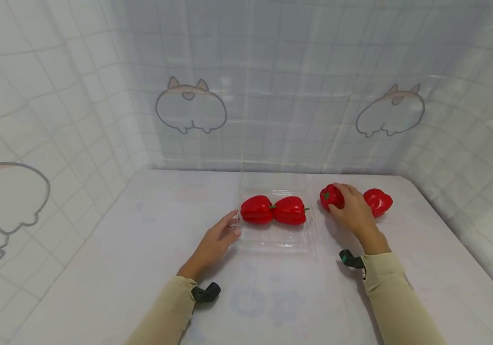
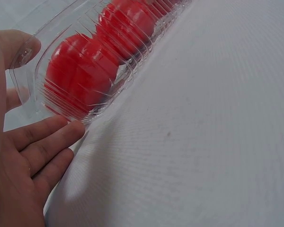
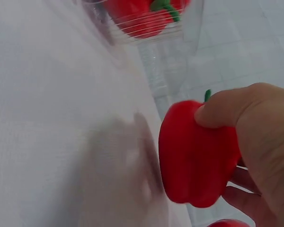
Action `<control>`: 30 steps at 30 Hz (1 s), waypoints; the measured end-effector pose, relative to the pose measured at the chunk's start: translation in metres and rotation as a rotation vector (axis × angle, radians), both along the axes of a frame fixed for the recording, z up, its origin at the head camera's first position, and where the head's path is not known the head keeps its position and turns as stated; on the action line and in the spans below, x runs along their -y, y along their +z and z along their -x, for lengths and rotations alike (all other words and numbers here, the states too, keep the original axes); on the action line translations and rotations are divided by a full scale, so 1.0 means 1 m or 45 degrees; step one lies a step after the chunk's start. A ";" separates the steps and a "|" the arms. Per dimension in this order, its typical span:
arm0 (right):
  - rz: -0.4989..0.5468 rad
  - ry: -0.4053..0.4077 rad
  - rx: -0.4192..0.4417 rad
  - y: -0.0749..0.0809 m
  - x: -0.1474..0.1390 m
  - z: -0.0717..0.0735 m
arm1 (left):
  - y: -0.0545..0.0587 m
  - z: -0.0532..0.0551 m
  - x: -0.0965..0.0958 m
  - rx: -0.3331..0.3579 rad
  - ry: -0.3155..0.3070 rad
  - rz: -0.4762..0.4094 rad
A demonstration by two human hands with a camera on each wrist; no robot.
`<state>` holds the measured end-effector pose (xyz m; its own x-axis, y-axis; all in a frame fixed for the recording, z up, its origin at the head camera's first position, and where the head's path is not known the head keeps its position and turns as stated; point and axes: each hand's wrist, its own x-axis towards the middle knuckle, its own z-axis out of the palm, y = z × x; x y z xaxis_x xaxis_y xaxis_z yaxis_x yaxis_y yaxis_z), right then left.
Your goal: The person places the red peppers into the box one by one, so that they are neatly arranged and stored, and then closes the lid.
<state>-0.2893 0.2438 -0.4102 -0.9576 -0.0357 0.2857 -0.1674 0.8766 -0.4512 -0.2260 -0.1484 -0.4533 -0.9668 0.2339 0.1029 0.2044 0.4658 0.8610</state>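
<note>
My left hand [image 1: 214, 243] rests at the left side of a clear plastic container [image 1: 272, 235], fingers extended. In the left wrist view, the thumb [image 2: 26, 47] is at the container's rim and the other fingertips [image 2: 75, 130] are right by its lower corner. Two red bell peppers, a left one [image 1: 256, 210] and a right one [image 1: 290, 211], lie end to end inside. Right of the container, my right hand [image 1: 354, 211] grips another red bell pepper [image 3: 194, 151] between thumb and fingers, its green stem pointing toward the container.
One more red bell pepper [image 1: 378, 201] lies on the white table [image 1: 151, 268], just right of my right hand. White grid-patterned curtains [image 1: 289, 62] with animal drawings enclose the table at the back and both sides.
</note>
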 end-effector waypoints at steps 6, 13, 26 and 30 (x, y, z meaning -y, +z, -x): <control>0.136 0.000 -0.095 0.005 -0.001 -0.005 | 0.001 -0.001 -0.001 -0.003 0.002 0.005; 0.353 0.065 -0.159 0.011 0.001 -0.007 | 0.001 -0.001 -0.001 -0.002 0.003 0.001; 0.507 0.099 -0.060 0.025 0.004 -0.013 | -0.003 0.002 0.002 -0.016 -0.027 -0.018; 0.531 0.137 -0.015 0.029 0.005 -0.015 | -0.005 0.003 0.002 -0.019 -0.027 -0.020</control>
<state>-0.2747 0.2383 -0.3814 -0.9512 -0.0147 0.3081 -0.2555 0.5969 -0.7606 -0.2295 -0.1507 -0.4583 -0.9599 0.2529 0.1210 0.2270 0.4477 0.8649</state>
